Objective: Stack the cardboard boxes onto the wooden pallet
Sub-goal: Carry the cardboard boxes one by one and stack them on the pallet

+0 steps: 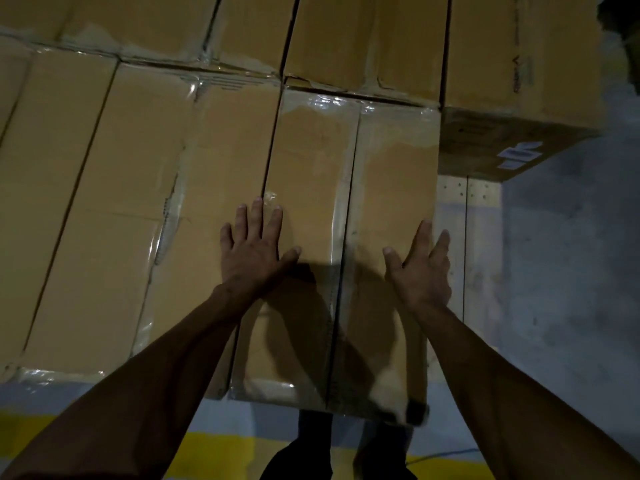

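Observation:
A taped cardboard box [311, 174] lies lengthwise in front of me, the rightmost of the near row of boxes. My left hand [254, 249] lies flat on its top, fingers straight and spread. My right hand [420, 268] is open at the box's right edge, fingers straight along the side. Beside the box, low on the right, a strip of the wooden pallet [467, 202] shows. Most of the pallet is hidden under the boxes.
More cardboard boxes [104, 202] fill the left and the far row [363, 39]. A lower box with white labels [512, 150] sits at the far right. Grey concrete floor [571, 271] lies to the right. A yellow floor line [214, 452] runs near my feet.

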Motion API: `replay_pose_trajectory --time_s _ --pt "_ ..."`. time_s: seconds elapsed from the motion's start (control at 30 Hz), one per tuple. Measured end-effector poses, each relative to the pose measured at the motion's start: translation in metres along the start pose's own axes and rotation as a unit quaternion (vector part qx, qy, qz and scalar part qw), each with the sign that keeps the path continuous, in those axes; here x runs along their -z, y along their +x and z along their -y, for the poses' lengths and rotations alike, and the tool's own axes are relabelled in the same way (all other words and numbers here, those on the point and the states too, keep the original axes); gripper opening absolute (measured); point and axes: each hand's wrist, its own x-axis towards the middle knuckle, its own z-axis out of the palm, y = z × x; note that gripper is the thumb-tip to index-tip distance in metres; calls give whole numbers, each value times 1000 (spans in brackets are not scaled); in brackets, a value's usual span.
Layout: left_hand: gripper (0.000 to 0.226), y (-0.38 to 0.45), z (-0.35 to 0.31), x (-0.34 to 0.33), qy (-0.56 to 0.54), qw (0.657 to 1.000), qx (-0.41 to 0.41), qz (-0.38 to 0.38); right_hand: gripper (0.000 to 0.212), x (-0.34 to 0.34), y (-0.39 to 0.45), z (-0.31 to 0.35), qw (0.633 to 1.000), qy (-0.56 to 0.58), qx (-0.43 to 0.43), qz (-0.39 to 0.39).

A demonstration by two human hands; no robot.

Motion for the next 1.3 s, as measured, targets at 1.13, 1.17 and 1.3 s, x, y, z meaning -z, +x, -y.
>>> replay_pose_trajectory --time_s 1.13,1.17,1.3 --pt "81 -201 57 -58 118 986 -121 1 100 -59 -187 -91 953 -224 194 57" --pt "81 -201 58 -58 118 986 -121 3 100 -60 -187 -91 953 -225 195 57" --pt "82 -198 61 -59 126 985 -121 7 99 -61 -187 -87 955 -218 187 69"
